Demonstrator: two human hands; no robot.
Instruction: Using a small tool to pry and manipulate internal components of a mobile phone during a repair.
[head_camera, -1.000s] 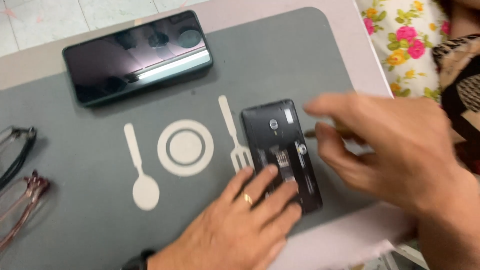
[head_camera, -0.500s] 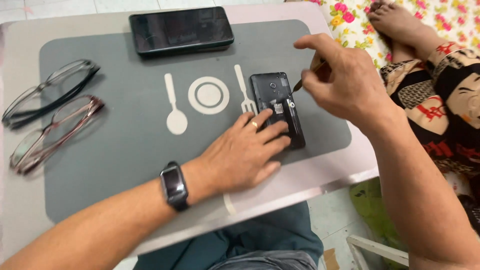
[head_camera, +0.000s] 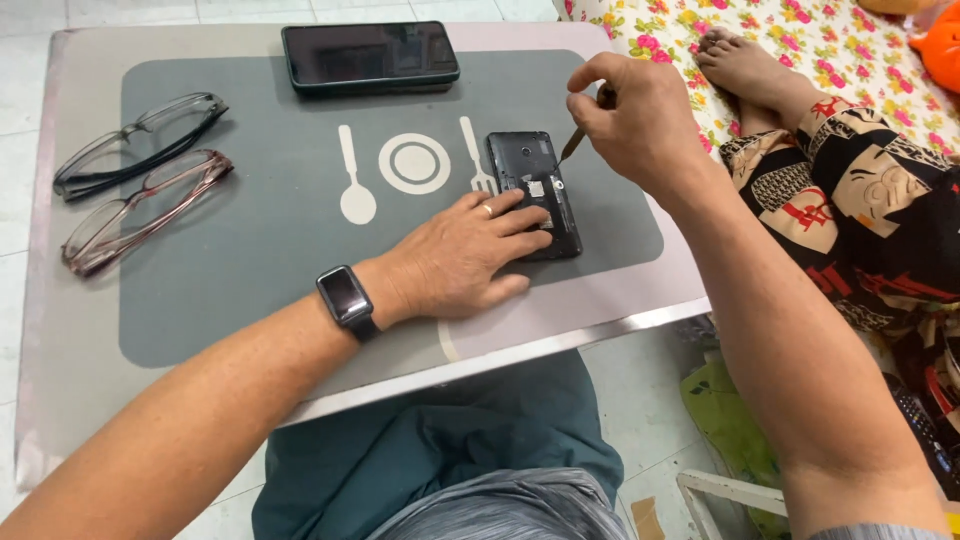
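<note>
A small black phone with its back cover off (head_camera: 528, 170) lies on the grey placemat (head_camera: 250, 270), beside the printed fork. My left hand (head_camera: 465, 255) rests flat on the mat with its fingers pressing the phone's near end. A dark watch sits on that wrist. My right hand (head_camera: 635, 120) hovers at the phone's right edge, pinching a thin brown pointed tool (head_camera: 573, 143) whose tip touches the phone's side.
A larger black phone (head_camera: 370, 55) lies screen up at the mat's far edge. Two pairs of glasses (head_camera: 140, 180) lie at the left. The low table's front edge (head_camera: 520, 350) runs near my lap. A floral mat with a foot (head_camera: 745, 65) lies on the right.
The view has pulled back and shifted. My right hand has moved up to the phone's right edge with the tool. My left hand stays on the phone.
</note>
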